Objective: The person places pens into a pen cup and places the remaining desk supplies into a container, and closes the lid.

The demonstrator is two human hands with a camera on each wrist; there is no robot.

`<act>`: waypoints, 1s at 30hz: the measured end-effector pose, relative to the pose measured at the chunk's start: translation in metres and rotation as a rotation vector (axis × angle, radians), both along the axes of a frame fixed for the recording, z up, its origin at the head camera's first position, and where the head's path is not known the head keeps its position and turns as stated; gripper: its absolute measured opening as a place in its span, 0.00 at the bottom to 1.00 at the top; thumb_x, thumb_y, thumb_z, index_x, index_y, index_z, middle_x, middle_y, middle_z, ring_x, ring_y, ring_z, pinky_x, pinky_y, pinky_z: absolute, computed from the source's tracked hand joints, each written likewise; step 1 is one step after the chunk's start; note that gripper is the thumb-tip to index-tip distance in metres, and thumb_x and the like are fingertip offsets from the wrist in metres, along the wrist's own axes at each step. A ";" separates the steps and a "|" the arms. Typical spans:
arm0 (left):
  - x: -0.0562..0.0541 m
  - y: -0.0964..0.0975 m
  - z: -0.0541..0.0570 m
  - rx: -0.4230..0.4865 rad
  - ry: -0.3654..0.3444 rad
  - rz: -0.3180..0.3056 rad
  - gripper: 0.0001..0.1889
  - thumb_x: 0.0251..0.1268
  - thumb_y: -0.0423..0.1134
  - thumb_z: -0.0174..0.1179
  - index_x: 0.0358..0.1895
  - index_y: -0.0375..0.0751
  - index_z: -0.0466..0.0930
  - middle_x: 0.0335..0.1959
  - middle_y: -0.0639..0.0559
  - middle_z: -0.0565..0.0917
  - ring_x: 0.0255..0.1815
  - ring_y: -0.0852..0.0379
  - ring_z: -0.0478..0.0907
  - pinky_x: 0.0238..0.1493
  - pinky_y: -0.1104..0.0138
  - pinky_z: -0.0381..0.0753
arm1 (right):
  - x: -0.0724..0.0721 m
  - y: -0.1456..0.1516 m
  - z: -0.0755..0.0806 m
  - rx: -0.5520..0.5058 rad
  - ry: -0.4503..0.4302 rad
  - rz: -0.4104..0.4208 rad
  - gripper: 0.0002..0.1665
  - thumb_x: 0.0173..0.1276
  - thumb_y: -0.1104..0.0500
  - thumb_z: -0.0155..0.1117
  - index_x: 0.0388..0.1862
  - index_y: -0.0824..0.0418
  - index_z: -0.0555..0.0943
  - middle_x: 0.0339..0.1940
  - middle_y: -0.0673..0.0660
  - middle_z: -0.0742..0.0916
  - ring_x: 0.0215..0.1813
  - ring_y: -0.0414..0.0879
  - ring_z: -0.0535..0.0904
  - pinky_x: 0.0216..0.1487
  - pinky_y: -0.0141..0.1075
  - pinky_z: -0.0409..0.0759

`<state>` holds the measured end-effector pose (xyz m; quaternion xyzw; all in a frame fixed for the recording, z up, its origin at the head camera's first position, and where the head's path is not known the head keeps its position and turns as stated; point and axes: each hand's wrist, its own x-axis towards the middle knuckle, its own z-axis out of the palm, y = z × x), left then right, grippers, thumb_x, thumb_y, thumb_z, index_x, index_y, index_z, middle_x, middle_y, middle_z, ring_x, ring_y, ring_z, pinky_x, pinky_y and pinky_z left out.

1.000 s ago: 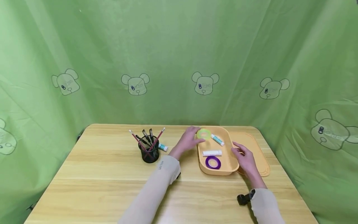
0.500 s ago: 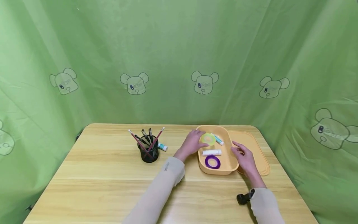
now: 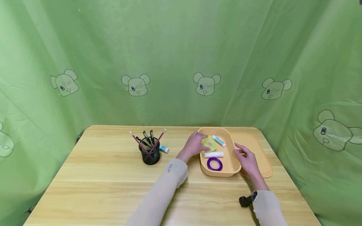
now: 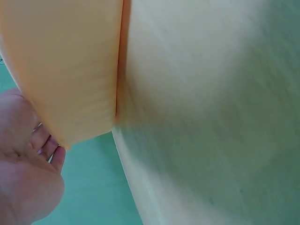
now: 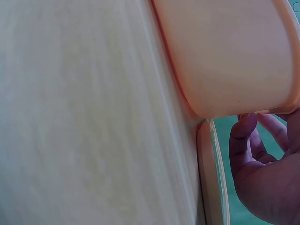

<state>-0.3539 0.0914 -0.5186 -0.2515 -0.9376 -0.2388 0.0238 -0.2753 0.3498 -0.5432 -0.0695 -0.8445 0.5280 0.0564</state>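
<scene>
My left hand (image 3: 194, 145) reaches over the left rim of an orange-yellow plastic box (image 3: 220, 173). Its thumb and fingers are around the left edge of a yellow-green tape roll (image 3: 210, 144), low inside the box; the fingertip contact is partly hidden. At the right wall, my right hand (image 3: 249, 160) grips the box rim, thumb at the near side. Also in the box lie a glue stick with a teal label (image 3: 219, 141), a white glue stick (image 3: 213, 154) and a purple tape roll (image 3: 214, 164). The left wrist view shows the left hand (image 4: 30, 159) by the box wall.
A matching flat lid (image 3: 258, 153) lies right of the box, partly under it. To the left stands a black mesh pen cup (image 3: 151, 156) with pencils and brushes, another glue stick (image 3: 164, 149) beside it. Green curtains (image 3: 169, 62) surround the wooden table (image 3: 113, 188).
My left hand has moved right and slightly nearer, bringing the yellow-green tape roll from the box's far left corner down beside the white glue stick. The right hand has stayed at the rim.
</scene>
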 end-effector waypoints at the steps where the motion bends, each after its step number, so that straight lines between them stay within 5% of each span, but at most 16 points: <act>1: 0.000 0.000 0.000 -0.003 -0.008 0.004 0.37 0.59 0.56 0.74 0.71 0.48 0.76 0.69 0.50 0.81 0.71 0.53 0.73 0.78 0.60 0.67 | 0.000 0.000 0.000 0.000 0.003 -0.001 0.34 0.80 0.45 0.58 0.78 0.56 0.70 0.60 0.66 0.80 0.45 0.35 0.79 0.44 0.27 0.85; 14: 0.002 0.000 0.005 -0.005 -0.026 -0.007 0.33 0.62 0.52 0.74 0.69 0.46 0.79 0.64 0.53 0.84 0.67 0.53 0.75 0.74 0.62 0.71 | -0.001 0.001 -0.001 -0.029 -0.011 -0.004 0.34 0.80 0.45 0.59 0.78 0.57 0.70 0.59 0.64 0.80 0.45 0.35 0.80 0.45 0.28 0.86; 23: 0.002 -0.001 0.001 0.034 -0.017 -0.008 0.33 0.65 0.54 0.71 0.71 0.48 0.77 0.68 0.51 0.82 0.71 0.52 0.73 0.77 0.61 0.69 | 0.002 -0.002 0.013 -0.060 -0.041 0.005 0.32 0.80 0.53 0.59 0.78 0.61 0.69 0.59 0.67 0.80 0.44 0.37 0.80 0.44 0.29 0.87; 30: 0.003 -0.008 -0.005 0.116 0.007 -0.017 0.30 0.71 0.53 0.65 0.73 0.47 0.75 0.69 0.50 0.80 0.72 0.51 0.73 0.76 0.60 0.71 | 0.000 0.000 0.002 -0.036 -0.020 0.001 0.33 0.80 0.47 0.59 0.79 0.57 0.69 0.58 0.63 0.81 0.45 0.35 0.80 0.44 0.29 0.87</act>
